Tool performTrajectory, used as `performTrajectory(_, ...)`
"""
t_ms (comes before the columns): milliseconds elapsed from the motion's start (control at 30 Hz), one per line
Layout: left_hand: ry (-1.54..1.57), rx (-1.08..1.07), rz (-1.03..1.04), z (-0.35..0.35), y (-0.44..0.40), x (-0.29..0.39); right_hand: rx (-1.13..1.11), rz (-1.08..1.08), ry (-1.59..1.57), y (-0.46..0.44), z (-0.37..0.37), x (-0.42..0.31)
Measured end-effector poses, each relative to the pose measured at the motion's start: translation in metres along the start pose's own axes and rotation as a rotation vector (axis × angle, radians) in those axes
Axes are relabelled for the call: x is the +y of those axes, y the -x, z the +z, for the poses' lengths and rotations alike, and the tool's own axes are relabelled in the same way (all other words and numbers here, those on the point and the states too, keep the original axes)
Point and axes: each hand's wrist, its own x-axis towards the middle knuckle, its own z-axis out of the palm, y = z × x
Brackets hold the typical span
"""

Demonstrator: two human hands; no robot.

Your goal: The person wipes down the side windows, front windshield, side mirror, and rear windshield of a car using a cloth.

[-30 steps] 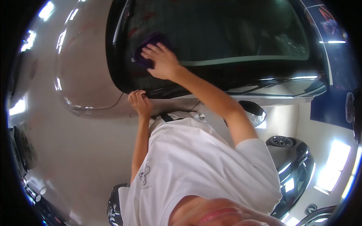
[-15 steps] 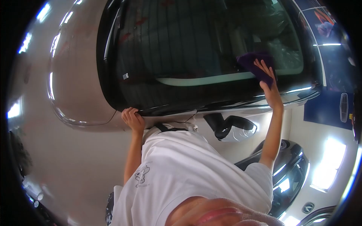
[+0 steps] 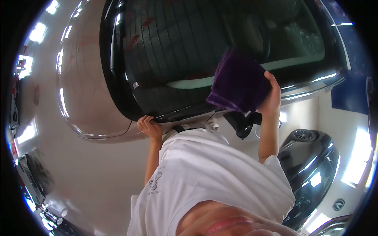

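In my right hand is a folded purple cloth, with the thumb on its near side and the other fingers hidden behind it. The cloth is in front of the car's windshield and looks lifted off the glass. My left hand rests at the lower corner of the windshield, its fingers slightly bent and a little apart on the dark edge, holding nothing.
The car's hood spreads out to the left. A dark side mirror juts out below my right hand. Behind me stands another dark car on the pale floor. A small white sticker is on the glass.
My right hand has drawn back from the far side of the windshield towards me and to the left, and the cloth now shows broad and folded. My left hand stays at the corner.
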Motion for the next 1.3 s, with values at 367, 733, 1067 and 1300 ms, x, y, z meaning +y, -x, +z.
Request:
performTrajectory(367, 0.001, -0.014, 0.008, 0.002, 0.003, -0.001, -0.044, 0.075, -0.157, 0.010, 0.004, 0.035)
performTrajectory(733, 0.342, -0.009, -0.307, -0.008, -0.035, 0.042, -0.181, -0.082, -0.265, 0.000, 0.004, 0.083)
performTrajectory(1067, 0.854, -0.326, -0.154, -0.047, -0.144, 0.166, -0.230, 0.074, -0.409, 0.011, 0.017, 0.129)
performTrajectory(1300, 0.698, -0.464, -0.341, -0.047, -0.141, 0.185, -0.191, 0.179, -0.363, 0.025, 0.012, 0.142)
